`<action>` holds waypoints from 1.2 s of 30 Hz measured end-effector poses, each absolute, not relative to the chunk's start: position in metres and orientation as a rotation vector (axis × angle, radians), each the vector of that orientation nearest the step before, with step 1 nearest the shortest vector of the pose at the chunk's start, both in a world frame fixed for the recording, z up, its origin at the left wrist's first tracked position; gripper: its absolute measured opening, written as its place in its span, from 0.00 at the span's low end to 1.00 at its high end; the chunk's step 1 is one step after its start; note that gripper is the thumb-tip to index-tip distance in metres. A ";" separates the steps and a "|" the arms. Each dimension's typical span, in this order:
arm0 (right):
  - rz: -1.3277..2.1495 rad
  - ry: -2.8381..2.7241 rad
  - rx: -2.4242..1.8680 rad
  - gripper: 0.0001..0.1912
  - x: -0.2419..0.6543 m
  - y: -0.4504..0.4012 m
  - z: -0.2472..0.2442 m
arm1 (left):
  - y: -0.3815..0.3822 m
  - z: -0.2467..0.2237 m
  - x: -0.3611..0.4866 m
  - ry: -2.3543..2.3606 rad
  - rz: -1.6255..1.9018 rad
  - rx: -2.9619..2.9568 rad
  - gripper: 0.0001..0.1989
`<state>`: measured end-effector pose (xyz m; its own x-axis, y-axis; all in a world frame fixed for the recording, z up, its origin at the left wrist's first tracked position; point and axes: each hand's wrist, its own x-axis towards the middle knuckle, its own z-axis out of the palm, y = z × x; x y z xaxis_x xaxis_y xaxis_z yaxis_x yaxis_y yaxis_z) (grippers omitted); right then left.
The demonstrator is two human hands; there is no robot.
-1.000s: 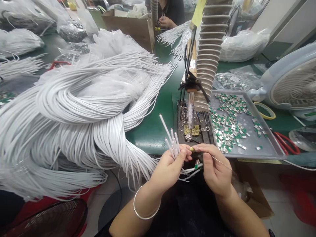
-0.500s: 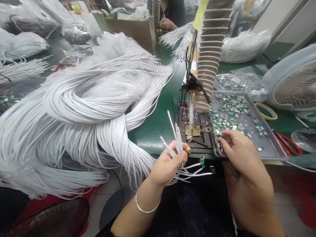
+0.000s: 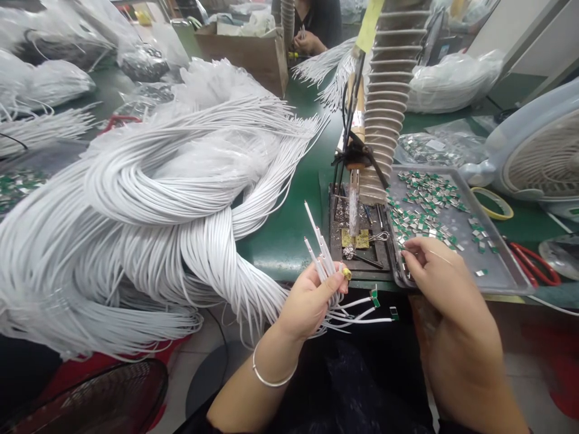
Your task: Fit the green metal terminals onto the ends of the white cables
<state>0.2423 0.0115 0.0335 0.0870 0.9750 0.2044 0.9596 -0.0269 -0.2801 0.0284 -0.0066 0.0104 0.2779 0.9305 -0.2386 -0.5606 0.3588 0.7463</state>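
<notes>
A short bunch of white cables (image 3: 324, 260) is clamped in the left hand (image 3: 310, 301) just off the front edge of the tabletop (image 3: 280, 256); its long ends point up and away, while thinner wire ends fan out to the right, with small green-and-metal terminals (image 3: 373, 296) on some of them. A small brass-coloured piece (image 3: 346, 274) is seen at the left thumb, and a silver bangle (image 3: 275, 375) is worn on that wrist. The hands are held apart; the fingertips (image 3: 406, 256) of the right hand (image 3: 446, 289) are lowered into the near left corner of a metal tray (image 3: 502, 271), among loose green-and-silver tabs (image 3: 425, 208); whether a tab is pinched cannot be told. Beside the tray, a soldering iron (image 3: 351, 208) is clamped upright over a dark soldering tray (image 3: 337, 241), with a ribbed duct (image 3: 389, 102) rising behind it; a huge heap of white cable (image 3: 136, 241) covers the left of the tabletop; a fan (image 3: 547, 163), red-handled scissors (image 3: 534, 265) and a yellow tape roll (image 3: 491, 203) lie to the right; at the far side, a co-worker's hand (image 3: 309, 42) is seen behind a cardboard box (image 3: 244, 57).
</notes>
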 end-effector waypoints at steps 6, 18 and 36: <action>-0.041 -1.872 -1.762 0.07 0.241 0.009 0.031 | -0.006 0.010 0.033 0.779 1.107 0.560 0.13; 0.269 -1.703 -1.193 0.10 0.202 -0.011 0.037 | -0.006 0.014 0.037 0.782 1.142 0.476 0.13; 0.582 -1.476 -1.252 0.04 0.175 -0.019 0.023 | -0.008 0.015 0.042 0.873 1.099 0.729 0.11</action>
